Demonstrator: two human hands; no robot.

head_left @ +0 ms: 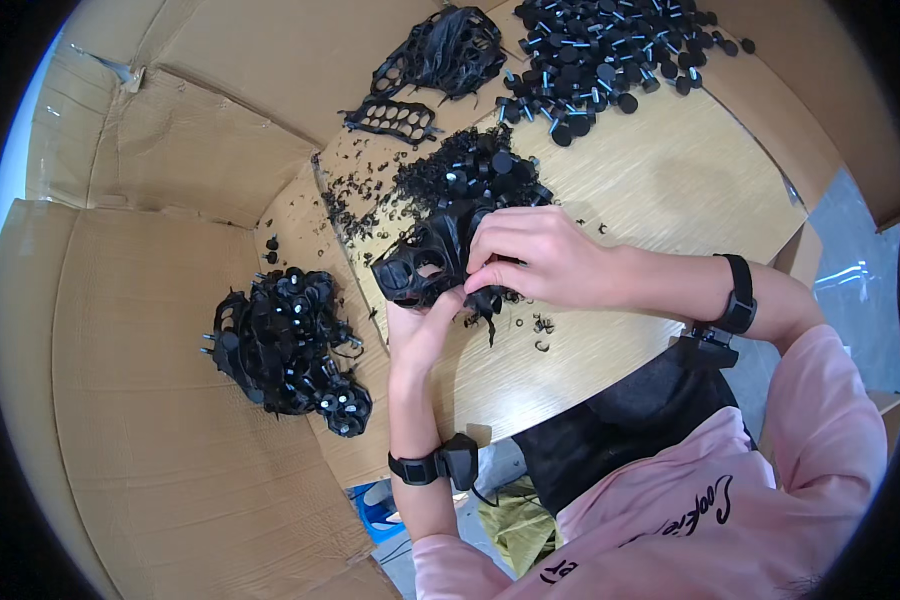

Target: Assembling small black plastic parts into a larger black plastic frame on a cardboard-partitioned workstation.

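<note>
Both my hands hold a black rubber moulded sheet (418, 262) with round holes, just above the wooden table (660, 180). My left hand (420, 325) grips its lower edge from beneath. My right hand (535, 258) pinches the sheet's right side from above, fingers curled. A thin black strip dangles below my right fingers. Directly behind the sheet lies a small heap of black round parts (475, 170).
A pile of black sheets with parts (285, 345) lies on cardboard (150, 420) at left. Empty black webs (440, 55) sit at the back, next to a spread of black knobs with pins (610, 50). Black scraps (345, 205) litter the table edge.
</note>
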